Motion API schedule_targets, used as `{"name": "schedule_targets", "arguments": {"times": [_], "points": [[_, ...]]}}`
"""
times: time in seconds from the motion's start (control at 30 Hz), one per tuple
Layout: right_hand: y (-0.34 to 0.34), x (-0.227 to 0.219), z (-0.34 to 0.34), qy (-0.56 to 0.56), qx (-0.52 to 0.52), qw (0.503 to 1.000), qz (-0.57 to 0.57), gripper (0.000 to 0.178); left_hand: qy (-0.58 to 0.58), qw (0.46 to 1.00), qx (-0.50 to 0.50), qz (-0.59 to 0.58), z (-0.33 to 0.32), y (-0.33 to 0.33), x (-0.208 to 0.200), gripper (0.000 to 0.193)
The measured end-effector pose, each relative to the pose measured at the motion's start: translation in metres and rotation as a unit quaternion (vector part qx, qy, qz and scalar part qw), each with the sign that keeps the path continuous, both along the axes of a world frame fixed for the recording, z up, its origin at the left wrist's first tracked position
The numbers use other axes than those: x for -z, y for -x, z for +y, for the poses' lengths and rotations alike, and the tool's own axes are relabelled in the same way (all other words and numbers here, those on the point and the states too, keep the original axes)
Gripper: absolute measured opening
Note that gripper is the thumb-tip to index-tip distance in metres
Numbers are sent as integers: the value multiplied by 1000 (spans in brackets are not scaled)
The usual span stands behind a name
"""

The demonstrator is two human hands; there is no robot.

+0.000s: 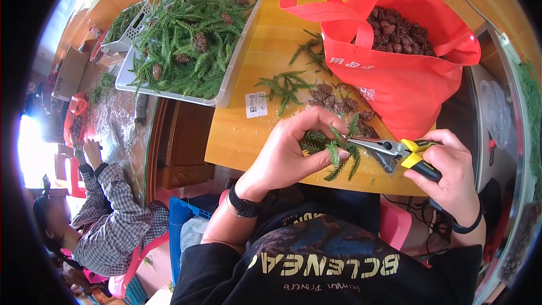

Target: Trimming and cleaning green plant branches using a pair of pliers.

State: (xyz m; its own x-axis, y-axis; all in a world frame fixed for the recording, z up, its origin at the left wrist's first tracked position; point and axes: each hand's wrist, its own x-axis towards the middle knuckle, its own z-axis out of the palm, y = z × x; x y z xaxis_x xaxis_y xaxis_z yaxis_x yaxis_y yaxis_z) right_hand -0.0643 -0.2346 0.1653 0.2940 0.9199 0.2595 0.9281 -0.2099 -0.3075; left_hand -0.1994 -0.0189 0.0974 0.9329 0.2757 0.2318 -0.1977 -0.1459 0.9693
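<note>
Between the thumb and fingers of my left hand is a green artificial pine sprig, held above the near edge of the yellow table. My right hand grips long-nose pliers with yellow and black handles. The pliers' tips meet the sprig close to my left fingertips; what exactly they pinch is too small to make out. Just beyond my hands, several brown pine cones lie on the table, with loose pine sprigs to their left.
A red cloth bag full of pine cones stands at the far right of the table. At the left, a white tray is heaped with pine sprigs and cones. A white label lies near it. Another person sits at the left.
</note>
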Motion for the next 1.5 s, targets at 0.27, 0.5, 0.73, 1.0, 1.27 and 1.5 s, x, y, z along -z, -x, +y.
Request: {"name": "schedule_targets", "arguments": {"times": [0.27, 0.5, 0.73, 1.0, 1.27, 1.5], "points": [[-5, 0, -1, 4, -2, 997, 77, 29, 20, 999, 25, 8, 2, 4, 1, 22], [-14, -7, -1, 39, -24, 989, 138, 31, 37, 998, 32, -29, 3, 1, 7, 21], [-28, -27, 9, 189, -38, 943, 272, 32, 14, 994, 54, -89, 5, 0, 10, 22], [-53, -24, 21, 319, -105, 846, 415, 20, -16, 984, 84, -155, 6, 0, 10, 20], [-73, 13, 14, 365, -90, 418, 827, 35, -35, 974, 89, -204, -1, -3, 8, 18], [-51, 22, 2, 338, -152, 397, 840, 38, 1, 981, 71, -180, 6, 0, 8, 17]]}}
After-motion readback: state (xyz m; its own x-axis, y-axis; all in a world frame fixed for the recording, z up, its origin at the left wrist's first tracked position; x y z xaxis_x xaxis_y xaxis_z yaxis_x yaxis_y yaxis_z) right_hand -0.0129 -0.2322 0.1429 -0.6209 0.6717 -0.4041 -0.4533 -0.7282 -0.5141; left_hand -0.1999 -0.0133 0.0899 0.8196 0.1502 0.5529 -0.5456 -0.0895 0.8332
